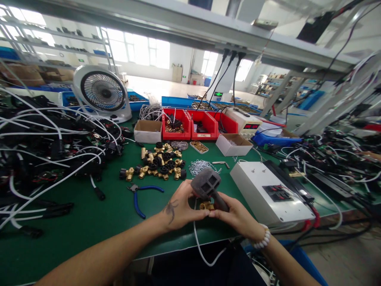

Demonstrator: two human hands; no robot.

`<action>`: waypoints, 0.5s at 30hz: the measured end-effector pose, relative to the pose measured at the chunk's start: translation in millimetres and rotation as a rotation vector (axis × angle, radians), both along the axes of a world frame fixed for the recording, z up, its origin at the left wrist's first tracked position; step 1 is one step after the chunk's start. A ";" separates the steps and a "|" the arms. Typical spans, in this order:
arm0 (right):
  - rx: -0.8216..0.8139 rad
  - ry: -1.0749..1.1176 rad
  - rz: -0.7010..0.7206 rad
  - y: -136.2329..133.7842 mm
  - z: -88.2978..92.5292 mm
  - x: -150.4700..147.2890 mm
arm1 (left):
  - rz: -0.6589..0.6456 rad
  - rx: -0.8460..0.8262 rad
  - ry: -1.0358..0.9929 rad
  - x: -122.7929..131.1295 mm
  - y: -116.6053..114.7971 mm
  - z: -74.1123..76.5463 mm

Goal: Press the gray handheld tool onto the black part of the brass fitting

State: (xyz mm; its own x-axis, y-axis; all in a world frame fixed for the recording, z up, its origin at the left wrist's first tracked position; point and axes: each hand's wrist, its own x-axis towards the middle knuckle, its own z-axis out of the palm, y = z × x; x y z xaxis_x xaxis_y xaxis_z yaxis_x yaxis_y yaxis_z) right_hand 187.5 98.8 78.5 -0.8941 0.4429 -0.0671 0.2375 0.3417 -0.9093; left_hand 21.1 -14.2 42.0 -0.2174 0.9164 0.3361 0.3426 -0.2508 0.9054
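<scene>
My left hand (181, 208) and my right hand (238, 216) meet over the front edge of the green mat. Together they hold a dark grey plastic housing (206, 183) with a black stem, its head tilted up and away from me. A small brass fitting (206, 205) sits between my fingertips just under the housing. A white cable (200, 246) hangs down from it past the table edge. My right wrist carries a white bead bracelet (263, 238).
A heap of brass and black fittings (160, 163) lies behind my hands, with blue-handled pliers (139, 196) to the left. A white control box (269, 192) stands at right. Red bins (196, 125), cardboard boxes, a fan (102, 93) and tangled white cables (44, 151) fill the back and left.
</scene>
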 end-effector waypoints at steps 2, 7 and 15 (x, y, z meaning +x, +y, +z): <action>0.027 0.007 -0.020 -2.2 4.3 3.6 | 0.008 0.004 0.007 0.4 0.1 1.1; 0.101 0.162 -0.360 -15.4 16.1 34.1 | 0.064 0.008 0.054 1.3 0.4 3.9; 0.497 -0.183 -0.377 -28.0 21.9 71.0 | 0.093 0.007 0.061 2.8 0.7 2.4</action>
